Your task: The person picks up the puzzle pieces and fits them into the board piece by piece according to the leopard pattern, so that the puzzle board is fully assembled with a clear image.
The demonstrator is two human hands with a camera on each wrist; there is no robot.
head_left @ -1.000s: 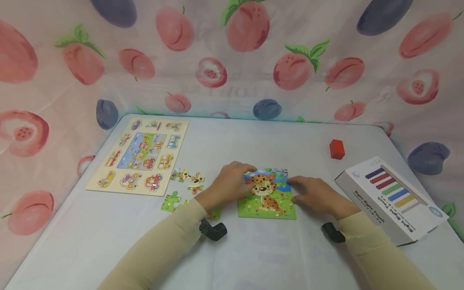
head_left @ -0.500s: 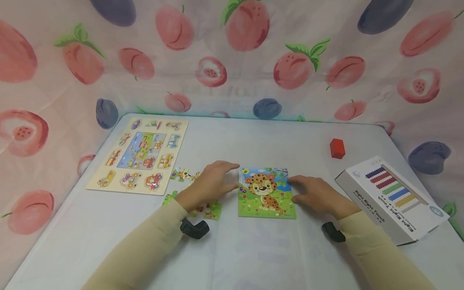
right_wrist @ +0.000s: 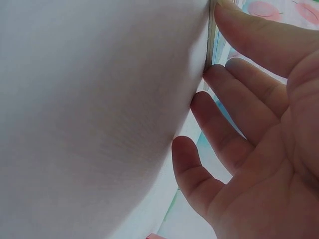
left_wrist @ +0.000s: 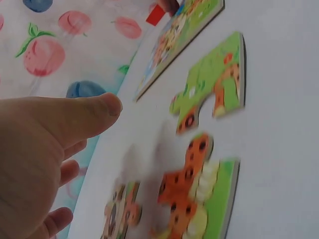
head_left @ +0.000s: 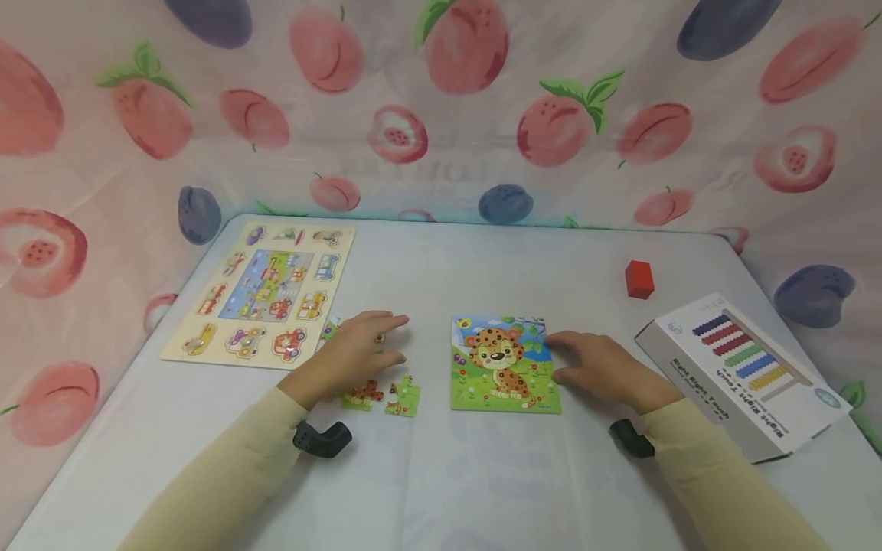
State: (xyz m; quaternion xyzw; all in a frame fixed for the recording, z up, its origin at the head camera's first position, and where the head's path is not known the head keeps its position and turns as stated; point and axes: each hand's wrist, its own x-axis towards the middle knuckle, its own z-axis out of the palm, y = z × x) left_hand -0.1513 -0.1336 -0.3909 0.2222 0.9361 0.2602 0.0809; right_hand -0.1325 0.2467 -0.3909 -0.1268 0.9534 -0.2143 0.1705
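Fingers parted, the right hand (head_left: 598,372) should press the leopard picture (head_left: 508,367) lightly at its right edge, and the left hand (head_left: 344,356), fingers wide, avoid nudging puzzle pieces (head_left: 406,401) left of it.

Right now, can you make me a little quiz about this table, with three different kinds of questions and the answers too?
1. Pick one: what is the right hand at the edge of?
A) the vehicle board
B) the leopard picture
C) the curtain

2. Fill in the blank: the small block near the white box is coloured ____.

3. True or false: the left hand is resting on the white box.

Key:
1. B
2. red
3. False; it is over loose puzzle pieces.
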